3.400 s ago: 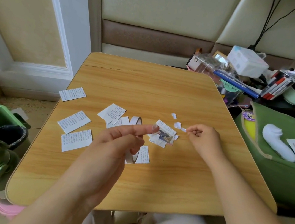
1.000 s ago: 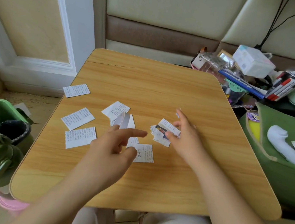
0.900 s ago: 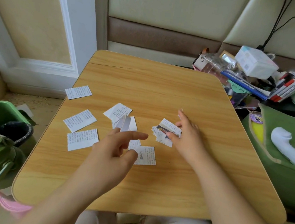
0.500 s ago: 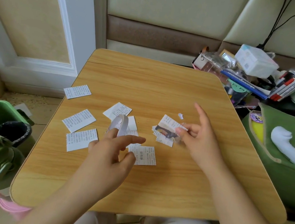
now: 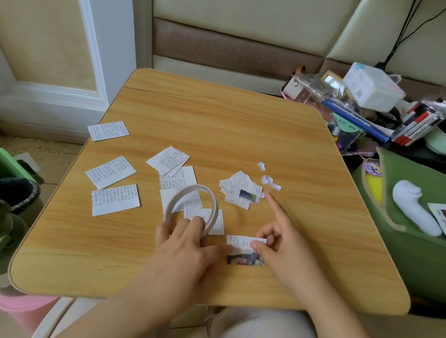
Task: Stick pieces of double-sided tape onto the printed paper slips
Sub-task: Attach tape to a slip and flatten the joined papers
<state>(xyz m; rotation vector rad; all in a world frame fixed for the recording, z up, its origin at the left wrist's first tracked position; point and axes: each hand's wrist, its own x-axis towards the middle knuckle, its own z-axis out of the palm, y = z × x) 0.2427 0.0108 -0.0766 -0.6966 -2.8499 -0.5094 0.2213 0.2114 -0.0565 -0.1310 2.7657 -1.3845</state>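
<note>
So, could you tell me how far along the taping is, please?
Backing scraps hint that some pieces are already stuck. In hand: left hand holds the tape roll, right hand pins one slip. Left: apparently the loose slips and the small pile.

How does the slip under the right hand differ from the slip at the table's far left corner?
The near slip has a colour picture along its bottom edge; the far-left slip shows only text. The near slip is pinned by the right hand, with the left hand touching its left edge; the far-left slip lies alone and untouched. Both are small white printed slips flat on the table.
</note>
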